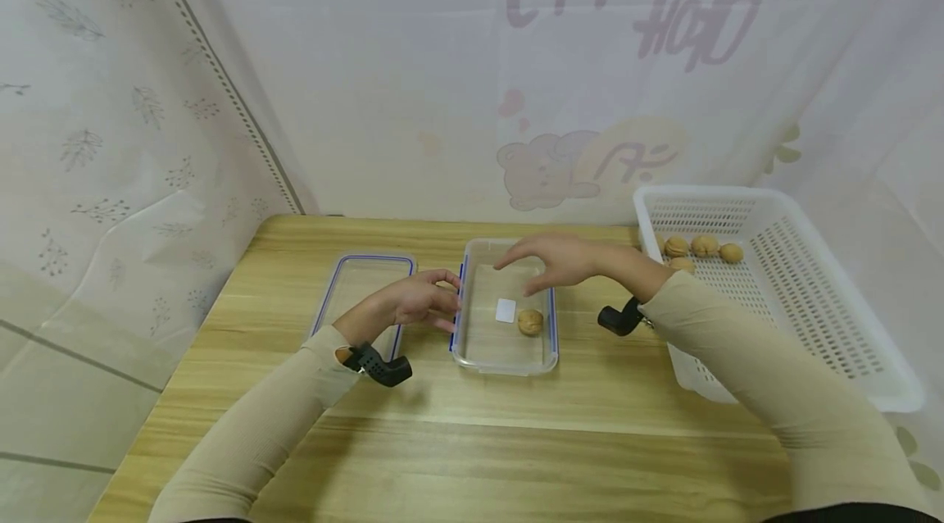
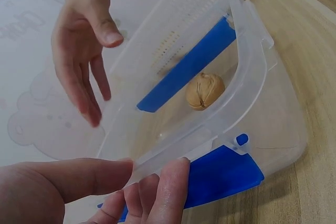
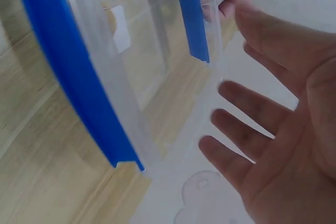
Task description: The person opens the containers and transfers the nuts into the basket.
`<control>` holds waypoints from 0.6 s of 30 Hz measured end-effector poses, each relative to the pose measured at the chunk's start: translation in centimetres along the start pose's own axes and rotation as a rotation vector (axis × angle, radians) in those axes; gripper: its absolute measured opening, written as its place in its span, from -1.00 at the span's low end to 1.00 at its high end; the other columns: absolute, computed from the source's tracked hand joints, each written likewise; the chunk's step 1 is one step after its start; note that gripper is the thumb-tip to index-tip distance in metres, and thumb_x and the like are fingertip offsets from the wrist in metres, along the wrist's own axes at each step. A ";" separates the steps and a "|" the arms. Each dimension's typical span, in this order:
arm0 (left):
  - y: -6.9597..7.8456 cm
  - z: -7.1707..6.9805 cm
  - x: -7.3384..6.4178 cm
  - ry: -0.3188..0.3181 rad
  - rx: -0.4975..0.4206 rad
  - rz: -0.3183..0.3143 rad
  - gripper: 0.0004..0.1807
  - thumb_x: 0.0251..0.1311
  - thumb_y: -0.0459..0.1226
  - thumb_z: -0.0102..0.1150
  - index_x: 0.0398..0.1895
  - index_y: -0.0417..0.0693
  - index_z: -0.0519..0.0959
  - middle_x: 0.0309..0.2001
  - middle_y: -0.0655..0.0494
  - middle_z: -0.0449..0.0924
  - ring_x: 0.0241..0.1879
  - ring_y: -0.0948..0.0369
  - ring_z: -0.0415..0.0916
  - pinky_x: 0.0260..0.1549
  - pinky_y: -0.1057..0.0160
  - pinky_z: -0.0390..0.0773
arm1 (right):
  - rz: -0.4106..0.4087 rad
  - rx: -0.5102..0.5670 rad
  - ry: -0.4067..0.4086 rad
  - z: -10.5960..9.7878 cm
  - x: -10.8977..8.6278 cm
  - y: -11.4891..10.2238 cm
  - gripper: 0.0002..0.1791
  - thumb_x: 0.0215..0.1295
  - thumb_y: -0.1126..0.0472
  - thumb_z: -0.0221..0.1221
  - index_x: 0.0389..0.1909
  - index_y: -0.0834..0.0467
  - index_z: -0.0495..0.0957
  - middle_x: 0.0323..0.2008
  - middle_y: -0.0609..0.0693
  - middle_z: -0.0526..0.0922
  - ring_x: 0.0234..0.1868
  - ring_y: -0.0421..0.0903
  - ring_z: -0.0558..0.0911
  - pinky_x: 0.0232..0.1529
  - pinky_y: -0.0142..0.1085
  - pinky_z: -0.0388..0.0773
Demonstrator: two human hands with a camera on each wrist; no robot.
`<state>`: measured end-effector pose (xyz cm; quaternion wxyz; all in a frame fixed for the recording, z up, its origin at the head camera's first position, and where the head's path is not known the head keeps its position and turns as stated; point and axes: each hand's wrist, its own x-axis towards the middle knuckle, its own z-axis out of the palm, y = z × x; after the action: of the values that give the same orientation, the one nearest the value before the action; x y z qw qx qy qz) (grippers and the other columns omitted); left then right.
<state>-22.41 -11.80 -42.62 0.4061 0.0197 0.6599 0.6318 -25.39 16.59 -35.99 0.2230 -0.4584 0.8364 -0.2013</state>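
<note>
A clear plastic food container (image 1: 479,355) with blue side latches stands on the table, holding one walnut (image 1: 530,321) and a small white square (image 1: 505,311) on its base. My left hand (image 1: 424,299) is at the container's left side, fingers loosely bent, fingertips right at the blue latch (image 2: 226,174) and thumb close to the rim. Above the container's far right part hovers my right hand (image 1: 556,259), fingers spread and nothing in them. In the right wrist view that hand's fingers (image 3: 252,106) are apart from the container wall.
A clear lid with a blue seal (image 1: 369,259) lies left of the container, partly under the left forearm. At the right, a white plastic basket (image 1: 804,302) holds several walnuts (image 1: 704,246); the right forearm crosses its near-left side. A printed curtain (image 1: 413,97) hangs behind the table.
</note>
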 end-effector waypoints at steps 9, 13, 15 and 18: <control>0.0 0.1 0.1 0.007 -0.005 -0.005 -0.59 0.36 -0.56 0.02 0.22 -0.31 0.21 -0.32 0.03 0.53 -0.23 0.15 0.51 -0.22 0.17 0.81 | 0.034 0.123 -0.278 0.2 3.0 0.0 -0.49 0.32 0.32 0.34 0.28 0.20 0.55 0.32 0.06 0.52 0.39 0.13 0.41 0.48 0.07 0.34; 0.0 0.1 0.1 0.009 -0.002 -0.003 -0.59 0.35 -0.56 0.01 0.21 -0.31 0.21 -0.34 0.04 0.52 -0.24 0.15 0.50 -0.22 0.17 0.81 | 0.044 0.115 -0.366 0.5 3.9 0.0 -0.51 0.29 0.36 0.34 0.25 0.23 0.57 0.26 0.07 0.58 0.33 0.10 0.47 0.44 -0.07 0.43; -0.1 0.0 0.1 0.009 -0.002 -0.002 -0.59 0.35 -0.56 0.01 0.21 -0.30 0.22 -0.35 0.04 0.52 -0.24 0.16 0.50 -0.22 0.17 0.81 | 0.081 0.099 -0.400 0.6 4.3 0.0 -0.53 0.29 0.37 0.33 0.23 0.20 0.59 0.22 0.08 0.60 0.30 0.08 0.50 0.42 -0.13 0.45; -0.2 0.0 0.2 0.007 -0.005 0.000 -0.60 0.36 -0.57 0.01 0.20 -0.30 0.22 -0.35 0.04 0.52 -0.25 0.16 0.50 -0.22 0.17 0.81 | 0.130 0.067 -0.444 0.9 4.7 0.0 -0.54 0.23 0.43 0.31 0.18 0.19 0.62 0.17 0.12 0.61 0.24 0.05 0.52 0.36 -0.16 0.49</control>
<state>-22.44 -11.75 -42.84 0.4039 0.0163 0.6598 0.6334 -27.14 12.44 -37.59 0.4294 -0.4289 0.7873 -0.1084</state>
